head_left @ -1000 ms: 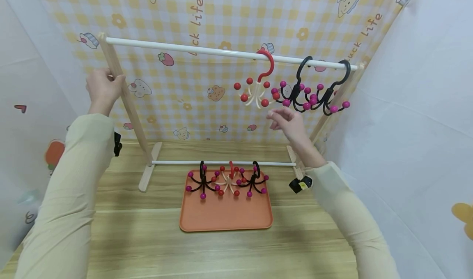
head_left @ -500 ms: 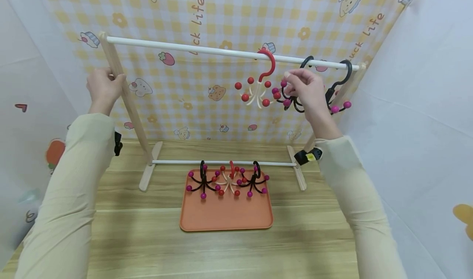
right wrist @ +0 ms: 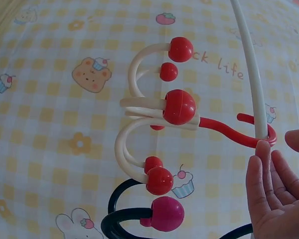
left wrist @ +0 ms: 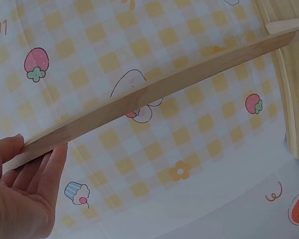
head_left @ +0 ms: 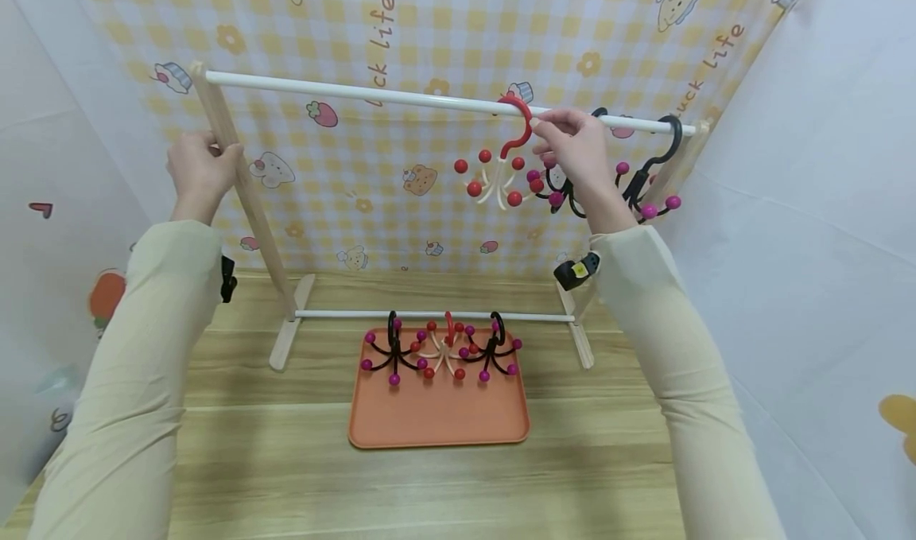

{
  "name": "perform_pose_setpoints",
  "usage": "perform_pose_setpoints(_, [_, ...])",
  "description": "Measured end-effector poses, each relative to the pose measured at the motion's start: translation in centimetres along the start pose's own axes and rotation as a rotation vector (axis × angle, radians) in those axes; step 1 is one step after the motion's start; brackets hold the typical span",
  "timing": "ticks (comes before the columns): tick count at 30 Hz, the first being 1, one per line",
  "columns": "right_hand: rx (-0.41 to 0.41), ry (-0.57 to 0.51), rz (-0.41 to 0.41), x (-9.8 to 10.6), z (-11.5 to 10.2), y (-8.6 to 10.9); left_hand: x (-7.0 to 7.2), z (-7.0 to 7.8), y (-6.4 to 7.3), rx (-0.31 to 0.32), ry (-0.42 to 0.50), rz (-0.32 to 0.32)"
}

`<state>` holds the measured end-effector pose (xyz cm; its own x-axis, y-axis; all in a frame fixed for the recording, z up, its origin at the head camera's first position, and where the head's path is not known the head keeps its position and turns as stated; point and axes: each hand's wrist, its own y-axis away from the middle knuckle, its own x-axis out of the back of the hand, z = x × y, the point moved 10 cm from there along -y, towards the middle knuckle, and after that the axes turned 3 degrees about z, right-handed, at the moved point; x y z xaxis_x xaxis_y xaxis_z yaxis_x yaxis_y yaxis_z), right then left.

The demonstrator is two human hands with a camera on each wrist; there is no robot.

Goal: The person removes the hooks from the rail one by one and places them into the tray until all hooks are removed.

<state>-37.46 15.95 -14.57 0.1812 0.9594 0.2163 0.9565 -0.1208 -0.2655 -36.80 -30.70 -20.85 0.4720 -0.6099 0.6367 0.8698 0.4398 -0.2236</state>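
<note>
My left hand grips the upper part of the rack's left wooden post; the left wrist view shows thumb and fingers on either side of it. My right hand is up beside the red hook of a cream hanger with red balls, which hangs from the white rod. In the right wrist view, the fingers are nearly straight at the hook, with the thumb apart from it. Two black hangers with magenta balls hang to the right: one partly behind my hand, the other black hanger near the rod's end.
Below, an orange tray lies on the wooden table. On it are a black hanger, a cream hanger with red balls and another black hanger. A lower white rod joins the rack's feet. Checked cloth hangs behind.
My right hand has risen from below the hanging hangers, passed in front of the middle black one, then moved left to the red hook. My left hand has stayed on the post.
</note>
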Motion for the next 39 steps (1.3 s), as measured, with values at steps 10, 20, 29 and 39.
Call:
perform_pose_setpoints(10, [0.001, 0.005, -0.021, -1.7, -0.5, -0.7, 0.2, 0.1, 0.0, -0.003, -0.008, 0.012])
perform_pose_setpoints(20, [-0.03, -0.022, -0.007, -2.7, -0.4, -0.9, 0.3, 0.0, 0.1, -0.003, -0.007, 0.021])
perform_pose_setpoints(29, [-0.05, -0.012, 0.003, -2.5, -0.4, -0.8, 0.0, -0.2, 0.1, 0.019, 0.013, -0.013])
perform_pose_setpoints(39, [0.043, -0.08, -0.001, -2.3, -2.0, -0.6, 0.0, -0.1, 0.2, 0.02, 0.011, -0.01])
